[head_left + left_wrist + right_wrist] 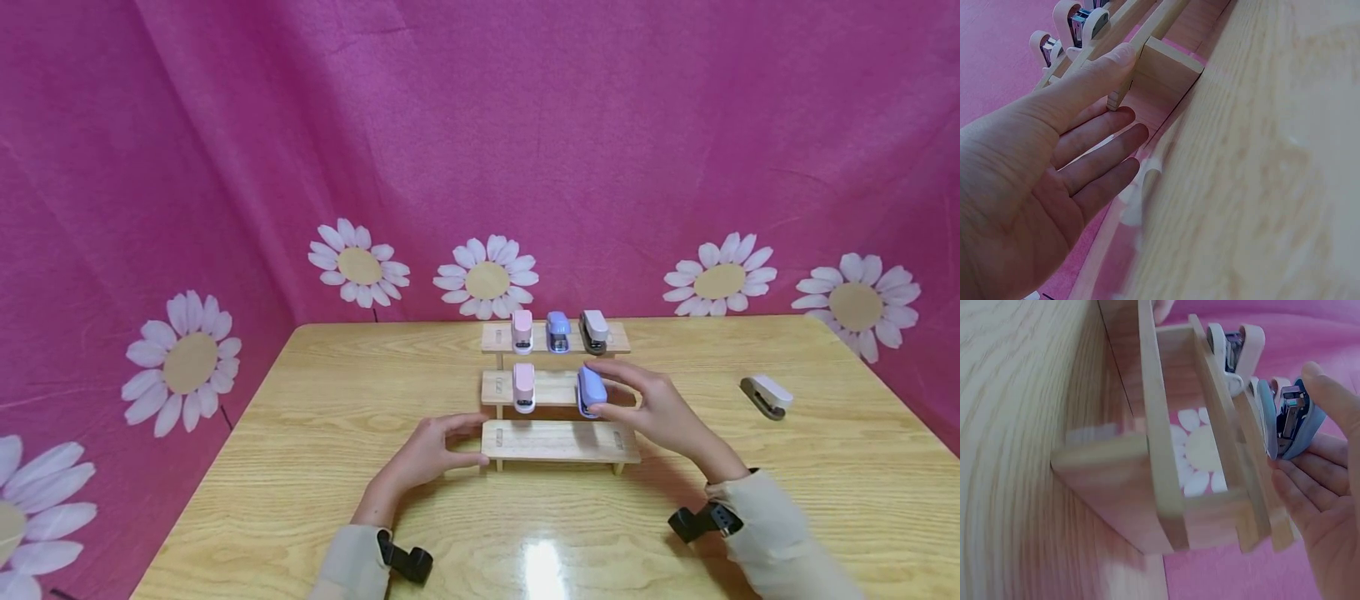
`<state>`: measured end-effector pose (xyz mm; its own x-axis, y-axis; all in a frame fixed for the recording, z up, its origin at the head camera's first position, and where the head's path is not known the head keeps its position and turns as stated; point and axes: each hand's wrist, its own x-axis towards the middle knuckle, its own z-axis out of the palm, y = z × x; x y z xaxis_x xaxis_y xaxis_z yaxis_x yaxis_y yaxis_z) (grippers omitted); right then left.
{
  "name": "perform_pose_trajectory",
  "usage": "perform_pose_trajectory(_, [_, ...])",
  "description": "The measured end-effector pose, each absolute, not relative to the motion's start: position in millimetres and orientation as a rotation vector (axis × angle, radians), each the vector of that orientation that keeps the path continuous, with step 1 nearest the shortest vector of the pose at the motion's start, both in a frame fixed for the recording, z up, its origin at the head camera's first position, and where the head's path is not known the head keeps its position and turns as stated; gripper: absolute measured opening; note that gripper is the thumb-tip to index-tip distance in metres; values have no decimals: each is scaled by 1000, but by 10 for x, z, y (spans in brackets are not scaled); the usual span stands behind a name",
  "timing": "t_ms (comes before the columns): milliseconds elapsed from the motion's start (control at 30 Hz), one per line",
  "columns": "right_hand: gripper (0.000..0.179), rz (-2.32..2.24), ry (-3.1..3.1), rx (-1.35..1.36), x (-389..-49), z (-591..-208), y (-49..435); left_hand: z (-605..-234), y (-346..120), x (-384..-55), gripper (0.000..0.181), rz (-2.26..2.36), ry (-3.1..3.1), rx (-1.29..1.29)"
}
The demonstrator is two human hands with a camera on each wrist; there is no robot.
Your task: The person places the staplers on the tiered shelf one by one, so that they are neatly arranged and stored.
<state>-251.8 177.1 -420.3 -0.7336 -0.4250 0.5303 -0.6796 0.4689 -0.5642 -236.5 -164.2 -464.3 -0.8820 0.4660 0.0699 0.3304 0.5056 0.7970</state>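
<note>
A three-tier wooden display rack stands on the table. My left hand pinches the left end of its lowest board between thumb and index finger; the other fingers extend loosely in the left wrist view. My right hand grips a lavender-blue stapler at the right of the middle tier, thumb in front and fingers behind. Whether its base touches the board is unclear. A pink stapler stands left of it. On the top tier are another pink stapler, a blue stapler and a white-and-grey stapler.
Another white-and-grey stapler lies on the wooden table, right of the rack. A magenta cloth with white daisies hangs behind the table and along its left side.
</note>
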Motion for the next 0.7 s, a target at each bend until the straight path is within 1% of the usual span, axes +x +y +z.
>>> perform_pose_trajectory(300, [56,1167,-2423,960,-2570,-4218,1563,-4640,-1644,-2361,59,1309,2610,707])
perform_pose_trajectory(700, [50,1133,-2465,925,-2666,-4257,1463,-4623,-1641,-2356,60,1323,2583,682])
